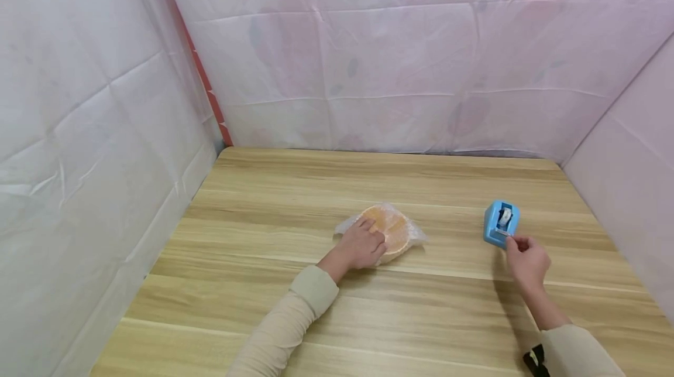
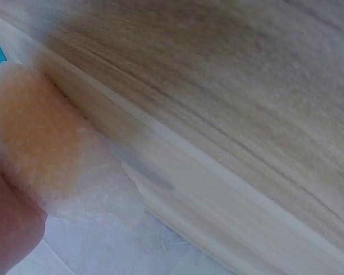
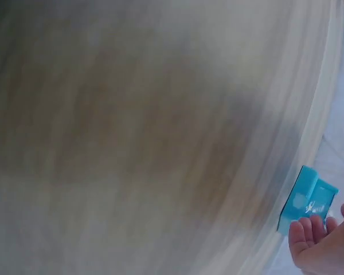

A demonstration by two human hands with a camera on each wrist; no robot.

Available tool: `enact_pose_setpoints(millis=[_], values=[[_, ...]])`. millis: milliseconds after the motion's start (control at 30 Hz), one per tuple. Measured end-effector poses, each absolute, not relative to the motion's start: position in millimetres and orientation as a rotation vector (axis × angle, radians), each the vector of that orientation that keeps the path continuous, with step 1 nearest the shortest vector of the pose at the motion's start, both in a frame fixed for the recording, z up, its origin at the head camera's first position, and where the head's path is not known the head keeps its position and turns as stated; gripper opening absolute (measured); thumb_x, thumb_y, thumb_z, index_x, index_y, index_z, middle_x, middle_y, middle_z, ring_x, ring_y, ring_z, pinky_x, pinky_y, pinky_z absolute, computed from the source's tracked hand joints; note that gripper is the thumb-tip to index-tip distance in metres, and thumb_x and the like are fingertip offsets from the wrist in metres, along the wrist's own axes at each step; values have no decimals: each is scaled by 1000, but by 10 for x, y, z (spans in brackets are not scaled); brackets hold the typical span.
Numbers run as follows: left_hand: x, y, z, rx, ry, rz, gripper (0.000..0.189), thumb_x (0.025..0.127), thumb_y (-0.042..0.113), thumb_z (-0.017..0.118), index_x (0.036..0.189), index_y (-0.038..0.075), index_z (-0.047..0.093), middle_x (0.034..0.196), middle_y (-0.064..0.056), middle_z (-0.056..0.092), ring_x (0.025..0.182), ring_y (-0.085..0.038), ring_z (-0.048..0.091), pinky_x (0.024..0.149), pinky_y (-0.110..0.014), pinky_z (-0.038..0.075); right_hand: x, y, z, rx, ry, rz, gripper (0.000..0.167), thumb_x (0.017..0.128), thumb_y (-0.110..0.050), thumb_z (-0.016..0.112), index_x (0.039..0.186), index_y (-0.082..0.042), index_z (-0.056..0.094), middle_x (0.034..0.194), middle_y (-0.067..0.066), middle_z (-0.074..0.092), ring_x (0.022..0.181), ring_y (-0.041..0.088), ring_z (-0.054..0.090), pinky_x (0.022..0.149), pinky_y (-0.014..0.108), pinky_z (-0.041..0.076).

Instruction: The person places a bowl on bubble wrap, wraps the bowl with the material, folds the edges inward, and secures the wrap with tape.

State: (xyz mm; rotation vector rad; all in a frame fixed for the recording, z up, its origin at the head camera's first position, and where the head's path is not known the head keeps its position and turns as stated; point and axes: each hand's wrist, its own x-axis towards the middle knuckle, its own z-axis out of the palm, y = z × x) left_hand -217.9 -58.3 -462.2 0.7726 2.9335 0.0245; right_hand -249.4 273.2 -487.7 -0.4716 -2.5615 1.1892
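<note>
A round orange object wrapped in bubble wrap [image 1: 396, 235] lies on the table. My left hand [image 1: 362, 244] rests on its near left side, fingers over the top. The left wrist view shows the bubble wrap [image 2: 40, 132] close up beside the edge of that hand. To the right stands a blue tape dispenser [image 1: 494, 222] with a small roll of tape [image 1: 505, 216] in it. At its near end my right hand [image 1: 528, 261] pinches the end of the tape between thumb and finger. In the right wrist view the fingers [image 3: 316, 229] overlap the dispenser [image 3: 304, 197].
The wood-grain table [image 1: 253, 189] has whitish sheeting on its left [image 1: 95, 131], behind it [image 1: 389, 72] and on its right [image 1: 632, 143]. A black strap [image 1: 536, 360] shows by the right sleeve at the near edge of the head view.
</note>
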Motion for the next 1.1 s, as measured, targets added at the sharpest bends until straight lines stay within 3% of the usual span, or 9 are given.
enact_pose_setpoints(millis=[167,233,433,567,800,1100], values=[[-2187,-578,-4640,766,2932,25,35,99,33,29,92,20,61,112,6,66,134,-21,37,115,-33,22,-2475,2794,-4840,-693,-2586,1347,26,90,-24,49,92,1,57,61,-18,40,58,-4,38,51,13,36],[-2188,-577,-4644,762,2932,28,35,99,33,29,93,20,61,112,6,66,134,-21,37,115,-33,21,-2466,2798,-4823,-728,-2574,1450,26,90,-25,49,90,-1,56,60,-19,42,57,-4,41,50,14,39],[-2180,-584,-4645,753,2926,58,36,99,31,28,93,19,62,114,5,65,135,-21,35,116,-34,19,-2464,2800,-4796,-744,-2511,1868,33,93,-29,46,99,2,52,57,-20,52,55,-6,53,52,14,48],[-2184,-583,-4656,750,2919,78,37,99,31,27,92,19,61,115,5,65,136,-22,34,116,-34,19,-2471,2829,-4793,-772,-2427,2045,23,92,-27,48,96,-4,51,58,-20,54,58,-7,55,55,13,50],[-2179,-581,-4655,747,2930,70,38,99,31,27,91,19,62,112,5,66,135,-22,35,116,-35,20,-2477,2845,-4816,-808,-2548,1830,12,89,-27,58,81,-17,59,65,-17,49,60,-1,48,53,17,47],[-2173,-587,-4660,764,2955,51,37,98,32,29,91,19,62,108,6,67,133,-21,38,115,-33,21,-2530,2821,-4847,-843,-2645,1610,24,91,-27,54,96,-5,58,75,-11,47,67,3,44,53,17,45]])
